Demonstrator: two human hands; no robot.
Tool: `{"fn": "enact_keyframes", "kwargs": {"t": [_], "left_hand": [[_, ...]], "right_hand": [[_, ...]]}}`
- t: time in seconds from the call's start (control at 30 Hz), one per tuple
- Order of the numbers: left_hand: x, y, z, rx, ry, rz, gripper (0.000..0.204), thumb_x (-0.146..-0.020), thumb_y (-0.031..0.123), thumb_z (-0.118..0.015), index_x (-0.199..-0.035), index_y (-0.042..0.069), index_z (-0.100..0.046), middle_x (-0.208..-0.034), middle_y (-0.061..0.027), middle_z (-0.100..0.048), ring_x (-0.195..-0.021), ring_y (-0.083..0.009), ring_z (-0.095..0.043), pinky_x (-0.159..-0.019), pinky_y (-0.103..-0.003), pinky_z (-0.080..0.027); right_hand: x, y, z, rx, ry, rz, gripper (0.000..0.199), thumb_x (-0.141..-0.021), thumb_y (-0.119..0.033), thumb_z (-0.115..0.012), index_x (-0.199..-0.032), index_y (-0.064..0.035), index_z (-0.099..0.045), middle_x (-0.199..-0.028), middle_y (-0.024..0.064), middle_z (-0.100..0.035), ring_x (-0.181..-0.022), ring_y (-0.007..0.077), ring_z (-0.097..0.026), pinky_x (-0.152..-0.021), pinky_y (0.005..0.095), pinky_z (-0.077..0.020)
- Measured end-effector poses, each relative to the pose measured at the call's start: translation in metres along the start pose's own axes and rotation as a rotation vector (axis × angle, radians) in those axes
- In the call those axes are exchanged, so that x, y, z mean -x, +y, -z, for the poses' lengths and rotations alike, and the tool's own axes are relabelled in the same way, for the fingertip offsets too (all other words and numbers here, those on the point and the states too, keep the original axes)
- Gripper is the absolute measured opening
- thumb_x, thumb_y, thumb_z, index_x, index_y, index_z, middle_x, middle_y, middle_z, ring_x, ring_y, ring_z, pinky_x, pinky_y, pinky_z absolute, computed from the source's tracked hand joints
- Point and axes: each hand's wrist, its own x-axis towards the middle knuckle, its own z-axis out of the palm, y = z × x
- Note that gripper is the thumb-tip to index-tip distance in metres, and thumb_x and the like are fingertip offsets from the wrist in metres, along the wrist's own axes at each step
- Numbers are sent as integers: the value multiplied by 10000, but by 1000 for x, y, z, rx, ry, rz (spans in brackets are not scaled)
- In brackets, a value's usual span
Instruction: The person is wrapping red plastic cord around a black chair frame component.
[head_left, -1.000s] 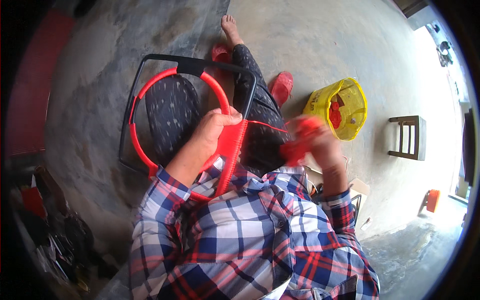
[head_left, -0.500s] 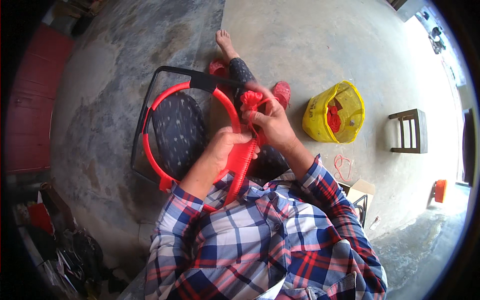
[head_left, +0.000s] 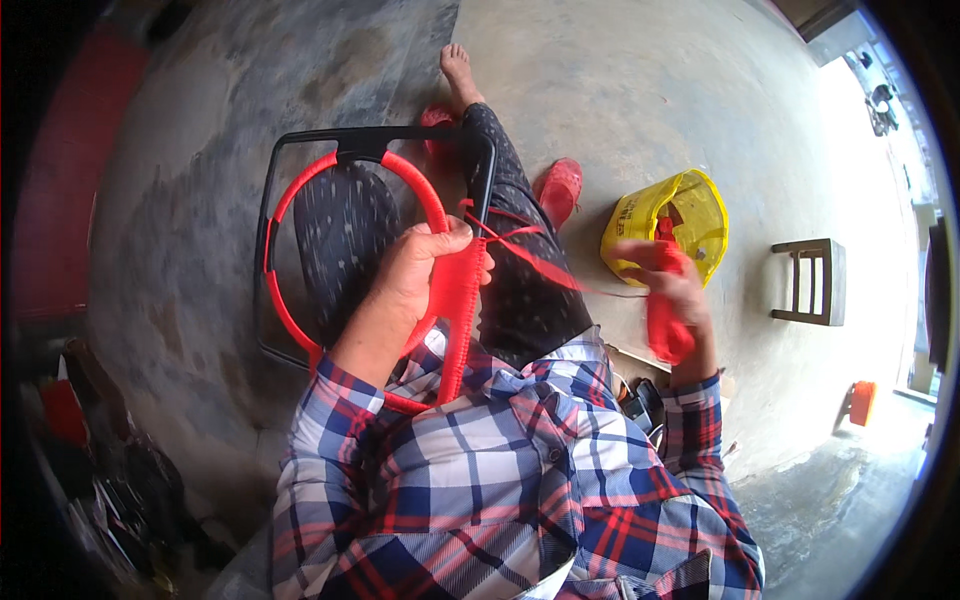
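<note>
A black metal frame (head_left: 340, 133) lies across my lap, with a ring (head_left: 418, 184) wrapped in red strip fixed inside it. Tight red wraps also cover its right edge, beside a flat red panel (head_left: 452, 290). There my left hand (head_left: 400, 278) is closed, thumb on top, gripping the wrapped edge of the frame. Out to the right, my right hand (head_left: 688, 288) is smeared by motion but wrapped round a bundle of red strip (head_left: 668, 335). A red strand (head_left: 545, 268) stretches from the frame's edge near my left thumb toward that bundle.
Behind my right hand, a yellow bucket (head_left: 622, 230) holds red material. A small dark stool (head_left: 835, 285) stands farther right. Red slippers (head_left: 560, 192) lie near my bare foot (head_left: 456, 70). An open box with dark items (head_left: 645, 405) sits by my right forearm; clutter fills the lower left.
My right hand has swung from the frame's edge out to the right with the red bundle, drawing out the strand. My left hand has shifted slightly up along the edge, still gripping.
</note>
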Motion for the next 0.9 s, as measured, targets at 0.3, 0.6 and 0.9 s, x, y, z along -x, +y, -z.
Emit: {"fn": "enact_keyframes", "kwargs": {"t": [0.3, 0.6, 0.9], "left_hand": [[-1, -15, 4, 62, -26, 14, 116, -852, 162, -614, -905, 64, -580, -786, -161, -659, -661, -227, -657, -628, -324, -535], [0, -16, -8, 5, 0, 16, 168, -807, 170, -626, -911, 46, -580, -765, -152, -656, -636, -221, -649, -612, -319, -539], [-6, -13, -1, 72, 10, 27, 201, -825, 183, -619, -954, 35, -576, -736, -143, -639, -613, -225, -639, -593, -325, -541]], "right_hand": [[27, 76, 134, -792, 688, 222, 131, -910, -169, -573, -807, -105, -521, -602, -61, -443, -479, 67, -423, -513, 228, -432], [-39, 50, -87, -15, -118, -49, 182, -921, -176, -592, -1062, -67, -552, -738, -9, -548, -605, 82, -507, -556, 239, -433], [11, 54, -60, 65, -213, -83, 198, -898, -188, -640, -762, -70, -558, -636, -14, -539, -569, 83, -509, -534, 247, -406]]}}
